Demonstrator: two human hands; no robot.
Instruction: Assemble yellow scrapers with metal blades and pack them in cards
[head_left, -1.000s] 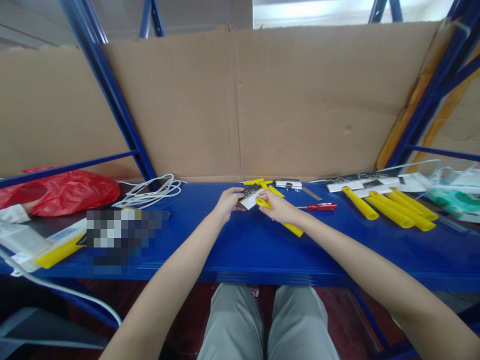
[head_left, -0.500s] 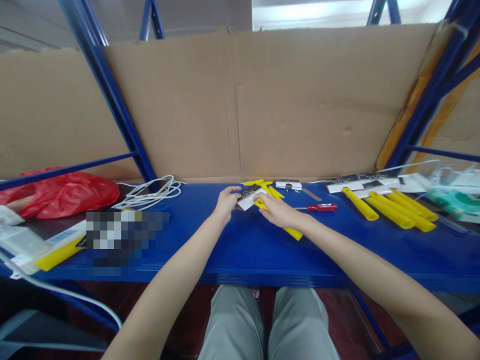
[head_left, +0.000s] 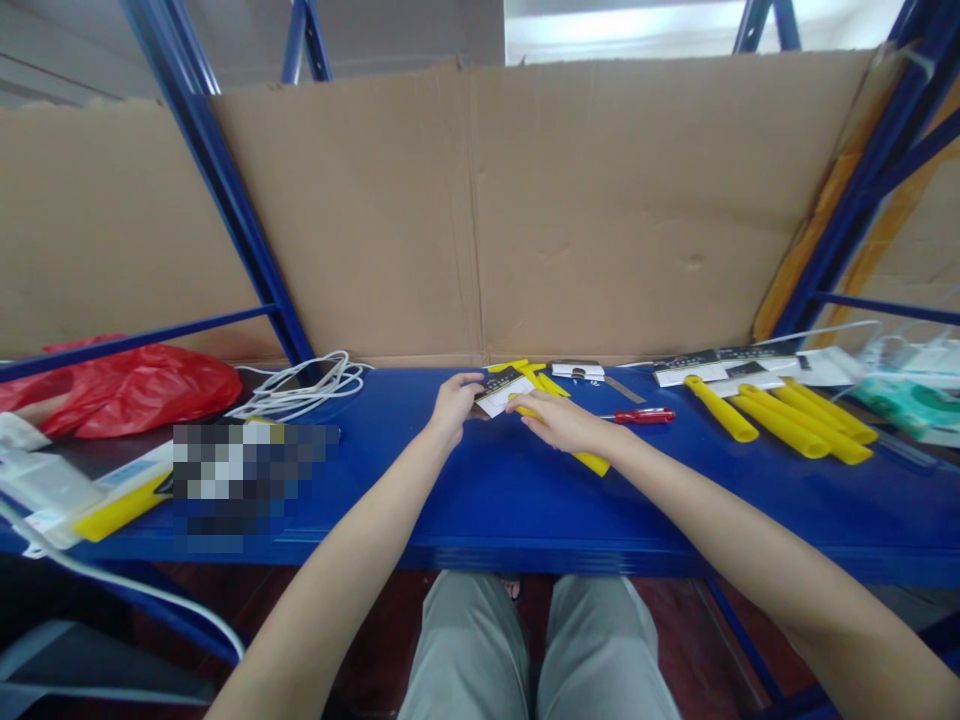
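My left hand [head_left: 452,408] is closed on the left edge of a small black-and-white printed packet [head_left: 504,392] above the blue shelf. Beside it, my right hand [head_left: 559,420] wraps round a yellow tubular plastic handle [head_left: 593,463]. The handle's near end sticks out below my palm, and its far end is by the packet; whether the two touch I cannot tell. Just behind my hands lie short yellow pieces [head_left: 553,385], a white-and-black packet [head_left: 577,370] and a thin metal strip [head_left: 625,390]. A screwdriver [head_left: 643,415] with a red handle rests to the right, its shaft partly hidden.
At the right are several yellow handles [head_left: 784,425] with packets [head_left: 686,367] and a green-and-white pack [head_left: 904,405]. Coiled white cable [head_left: 315,388], a red plastic bag [head_left: 157,390] and another yellow handle [head_left: 124,508] lie left. Cardboard [head_left: 480,220] walls the back.
My right hand and the yellow handle have shifted very slightly, the handle's near end moving a little right and up. My left hand keeps its hold on the packet.
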